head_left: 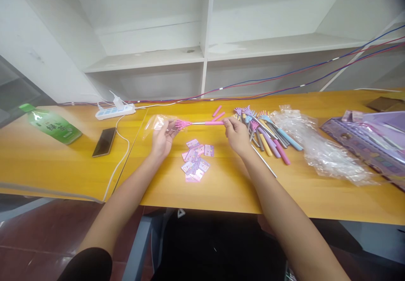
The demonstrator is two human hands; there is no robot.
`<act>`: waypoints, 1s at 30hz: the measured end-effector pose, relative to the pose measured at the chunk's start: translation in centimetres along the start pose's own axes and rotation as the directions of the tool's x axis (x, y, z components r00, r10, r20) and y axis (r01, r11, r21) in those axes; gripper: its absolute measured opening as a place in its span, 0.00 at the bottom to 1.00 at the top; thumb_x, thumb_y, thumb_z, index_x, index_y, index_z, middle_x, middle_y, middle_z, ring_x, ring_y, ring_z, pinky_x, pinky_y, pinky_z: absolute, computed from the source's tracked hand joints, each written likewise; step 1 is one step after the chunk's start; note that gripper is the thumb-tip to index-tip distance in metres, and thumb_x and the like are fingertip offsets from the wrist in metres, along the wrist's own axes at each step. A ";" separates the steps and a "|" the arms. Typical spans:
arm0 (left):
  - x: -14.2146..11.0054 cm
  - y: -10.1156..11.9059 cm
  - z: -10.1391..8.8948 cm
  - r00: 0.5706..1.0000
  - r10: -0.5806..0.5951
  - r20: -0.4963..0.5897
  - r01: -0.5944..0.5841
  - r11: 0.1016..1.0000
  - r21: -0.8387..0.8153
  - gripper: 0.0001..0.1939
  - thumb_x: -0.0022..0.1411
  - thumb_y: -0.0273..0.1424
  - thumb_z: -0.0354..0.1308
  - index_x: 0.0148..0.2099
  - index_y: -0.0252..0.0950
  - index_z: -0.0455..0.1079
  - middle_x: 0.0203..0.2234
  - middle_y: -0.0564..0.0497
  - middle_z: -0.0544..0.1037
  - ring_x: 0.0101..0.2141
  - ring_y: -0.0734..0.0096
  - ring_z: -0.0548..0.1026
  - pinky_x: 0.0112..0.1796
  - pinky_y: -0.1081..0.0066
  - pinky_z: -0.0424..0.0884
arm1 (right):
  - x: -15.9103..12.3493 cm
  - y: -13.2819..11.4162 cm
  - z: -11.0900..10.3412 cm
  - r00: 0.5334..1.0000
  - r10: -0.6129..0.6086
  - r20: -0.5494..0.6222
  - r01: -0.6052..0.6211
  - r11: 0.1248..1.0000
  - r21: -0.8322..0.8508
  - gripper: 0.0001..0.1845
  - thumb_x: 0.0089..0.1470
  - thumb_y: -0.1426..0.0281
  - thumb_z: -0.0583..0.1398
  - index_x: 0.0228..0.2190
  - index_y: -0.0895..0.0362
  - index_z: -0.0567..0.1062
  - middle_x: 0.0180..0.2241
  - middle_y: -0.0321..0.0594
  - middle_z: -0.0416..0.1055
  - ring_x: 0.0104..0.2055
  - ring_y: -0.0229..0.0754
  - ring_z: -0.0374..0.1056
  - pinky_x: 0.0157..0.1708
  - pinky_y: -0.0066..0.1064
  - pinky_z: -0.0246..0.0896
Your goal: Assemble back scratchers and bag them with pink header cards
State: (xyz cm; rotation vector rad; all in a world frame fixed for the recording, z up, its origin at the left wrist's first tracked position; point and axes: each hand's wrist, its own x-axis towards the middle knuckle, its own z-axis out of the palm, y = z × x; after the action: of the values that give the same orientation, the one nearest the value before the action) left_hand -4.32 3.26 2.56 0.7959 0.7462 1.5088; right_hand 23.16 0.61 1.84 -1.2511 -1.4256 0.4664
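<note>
A heap of pastel back scratchers (268, 135) crowds close by the right hand (237, 135) on a yellow wooden table (228, 192), with crumpled plastic bags (322, 146) and a purple package (351, 146) farther right. Small printed cards (196, 163) lie in a loose pile between the forearms, and two pink sticks (217, 111) rest just beyond the work. At left are a green-capped bottle (55, 125) lying on its side, a dark phone (104, 141) and a white power strip (115, 111); red and blue cables (253, 82) run along the pale shelving (205, 59) behind.

Both arms reach forward, holding a pink back scratcher (214, 123) nearly level above the table, beyond the cards. The right thumb and fingers pinch its handle end; the left hand (163, 139) curls its fingertips at the head, though whether they close on it or on the clear bag (160, 122) beside them cannot be told. The scratcher joins a splayed, hand-shaped head, a thin silvery shaft and a smooth, rounded pink handle; the bag is transparent, creased and glossy.
</note>
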 end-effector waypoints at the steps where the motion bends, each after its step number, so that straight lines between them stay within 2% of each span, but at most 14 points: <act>1: -0.1 0.0 0.1 1.000 -0.013 0.001 0.013 1.000 -0.008 0.11 0.66 0.37 0.67 0.44 0.34 0.78 0.39 0.44 0.87 0.43 0.65 0.85 0.53 0.63 0.77 | 0.0 0.0 0.1 1.000 0.000 0.001 0.000 1.000 0.007 0.26 0.66 0.45 0.55 0.33 0.53 0.76 0.21 0.34 0.61 0.30 0.43 0.61 0.31 0.32 0.55; 8: -0.7 -0.1 0.6 0.995 -0.065 0.070 0.067 0.997 -0.026 0.11 0.69 0.37 0.65 0.47 0.34 0.78 0.40 0.45 0.86 0.44 0.64 0.85 0.53 0.61 0.79 | -0.1 -0.2 0.2 0.996 -0.024 -0.086 0.028 0.999 0.037 0.22 0.67 0.50 0.56 0.35 0.53 0.77 0.21 0.33 0.59 0.30 0.44 0.64 0.34 0.33 0.60; 16: -0.2 0.4 0.5 0.990 -0.134 0.033 0.136 0.987 -0.090 0.08 0.71 0.36 0.62 0.41 0.37 0.77 0.43 0.45 0.86 0.49 0.64 0.83 0.60 0.57 0.76 | 0.1 0.8 0.1 0.991 -0.016 -0.134 0.022 0.999 0.042 0.20 0.68 0.52 0.56 0.36 0.53 0.77 0.22 0.34 0.62 0.32 0.45 0.67 0.33 0.32 0.60; 20: 0.0 0.4 0.4 0.992 -0.120 0.024 0.122 0.989 -0.078 0.06 0.69 0.34 0.64 0.43 0.38 0.78 0.45 0.47 0.85 0.50 0.65 0.83 0.61 0.57 0.76 | 0.1 0.4 0.0 0.994 -0.004 -0.106 0.011 0.998 0.058 0.21 0.67 0.49 0.57 0.36 0.53 0.77 0.22 0.33 0.62 0.27 0.41 0.63 0.29 0.31 0.57; 24: 0.0 0.5 0.4 0.994 -0.105 0.034 0.106 0.993 -0.044 0.08 0.69 0.36 0.65 0.46 0.39 0.78 0.45 0.47 0.85 0.50 0.64 0.83 0.60 0.56 0.77 | 0.0 -0.3 0.0 0.997 -0.004 -0.079 0.010 0.998 0.068 0.25 0.66 0.45 0.56 0.36 0.54 0.77 0.22 0.33 0.64 0.24 0.39 0.60 0.27 0.30 0.56; 30: -0.5 0.7 0.7 0.981 -0.161 0.104 0.167 0.985 -0.049 0.06 0.68 0.33 0.66 0.44 0.36 0.79 0.42 0.46 0.86 0.47 0.63 0.84 0.56 0.59 0.79 | -0.1 -0.7 -0.1 0.996 -0.002 -0.088 0.009 0.997 0.080 0.27 0.65 0.43 0.57 0.36 0.54 0.77 0.22 0.33 0.63 0.24 0.39 0.59 0.27 0.31 0.56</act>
State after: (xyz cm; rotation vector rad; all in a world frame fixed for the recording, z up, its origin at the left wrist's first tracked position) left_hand -4.10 2.68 3.51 0.7424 0.6748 1.3275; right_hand 22.98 0.28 2.39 -1.1888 -1.3241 0.4551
